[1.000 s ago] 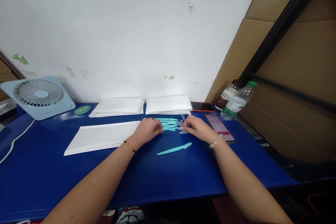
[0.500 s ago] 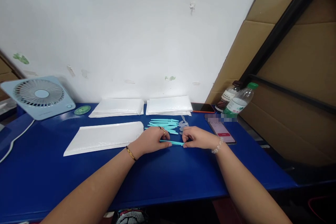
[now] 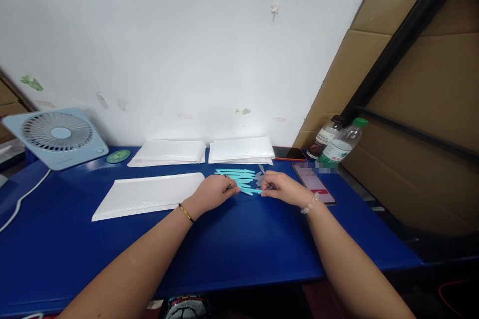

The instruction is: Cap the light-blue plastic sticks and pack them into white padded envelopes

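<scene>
Stick in turquoise ends in our right hand, thumb and finger pinching it, at the near edge of a pile. Our left hand bends over it; we cannot quite tell whether those fingers grip. Envelope near our left wrist; toward us, blue table gives moving room to its front edge.

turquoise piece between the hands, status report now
Right hand pinches turquoise piece; left hand at other end, grip unclear. Matching pile just behind. Clear pieces crowd right hand.
</scene>
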Action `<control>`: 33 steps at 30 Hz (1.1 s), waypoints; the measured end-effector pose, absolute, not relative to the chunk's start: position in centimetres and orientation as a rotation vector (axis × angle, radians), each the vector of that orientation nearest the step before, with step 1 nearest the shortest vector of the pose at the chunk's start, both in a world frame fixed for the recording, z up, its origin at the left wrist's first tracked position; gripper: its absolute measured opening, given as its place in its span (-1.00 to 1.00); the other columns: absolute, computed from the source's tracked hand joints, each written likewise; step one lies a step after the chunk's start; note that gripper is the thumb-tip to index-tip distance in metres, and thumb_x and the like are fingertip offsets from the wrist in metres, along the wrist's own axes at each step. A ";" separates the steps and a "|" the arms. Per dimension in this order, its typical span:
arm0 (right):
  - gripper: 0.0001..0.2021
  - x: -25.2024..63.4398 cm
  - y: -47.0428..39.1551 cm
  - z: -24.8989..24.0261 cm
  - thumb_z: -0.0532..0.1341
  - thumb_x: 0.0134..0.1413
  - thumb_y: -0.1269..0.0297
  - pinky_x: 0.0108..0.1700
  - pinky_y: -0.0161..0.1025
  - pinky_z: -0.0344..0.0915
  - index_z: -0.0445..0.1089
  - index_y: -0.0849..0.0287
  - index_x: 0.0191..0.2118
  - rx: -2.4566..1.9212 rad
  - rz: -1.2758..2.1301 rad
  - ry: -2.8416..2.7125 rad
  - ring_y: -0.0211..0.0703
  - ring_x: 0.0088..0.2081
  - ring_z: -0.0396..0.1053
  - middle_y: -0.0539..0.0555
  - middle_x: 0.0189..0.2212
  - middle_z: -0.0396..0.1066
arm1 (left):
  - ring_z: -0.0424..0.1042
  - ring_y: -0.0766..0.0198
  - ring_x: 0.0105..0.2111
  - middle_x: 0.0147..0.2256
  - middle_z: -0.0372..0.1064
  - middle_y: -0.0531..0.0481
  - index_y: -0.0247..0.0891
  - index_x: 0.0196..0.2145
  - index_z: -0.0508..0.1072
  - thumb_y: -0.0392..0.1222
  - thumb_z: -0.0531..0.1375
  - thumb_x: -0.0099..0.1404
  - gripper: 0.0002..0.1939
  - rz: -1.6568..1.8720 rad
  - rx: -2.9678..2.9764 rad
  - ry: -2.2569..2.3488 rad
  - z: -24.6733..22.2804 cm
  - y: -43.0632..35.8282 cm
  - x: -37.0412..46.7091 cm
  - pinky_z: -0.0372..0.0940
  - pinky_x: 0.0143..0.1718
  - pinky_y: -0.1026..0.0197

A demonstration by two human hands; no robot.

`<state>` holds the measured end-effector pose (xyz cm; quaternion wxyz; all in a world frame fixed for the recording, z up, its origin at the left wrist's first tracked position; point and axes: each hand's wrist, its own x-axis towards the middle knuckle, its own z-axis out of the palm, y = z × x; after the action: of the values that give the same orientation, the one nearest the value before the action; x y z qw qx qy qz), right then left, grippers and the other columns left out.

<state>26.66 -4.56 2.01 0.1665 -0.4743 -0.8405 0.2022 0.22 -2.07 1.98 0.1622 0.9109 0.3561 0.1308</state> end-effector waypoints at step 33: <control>-0.90 28.2 -4.4 2.7 0.17 0.08 0.39 -0.29 -0.28 0.25 0.44 0.20 -0.37 -1.468 0.387 -2.213 -0.22 -0.34 0.35 0.07 -0.32 0.39 | 0.23 -0.10 0.12 0.21 0.12 -0.16 -0.10 0.22 0.16 -0.05 0.42 -0.32 0.10 -0.121 2.379 1.516 4.5 0.9 -9.5 0.22 0.03 0.07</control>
<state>28.22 -4.44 2.66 0.2270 -0.5326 -0.8032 0.1404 -9.48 0.88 4.52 0.1585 0.8319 0.5302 -0.0424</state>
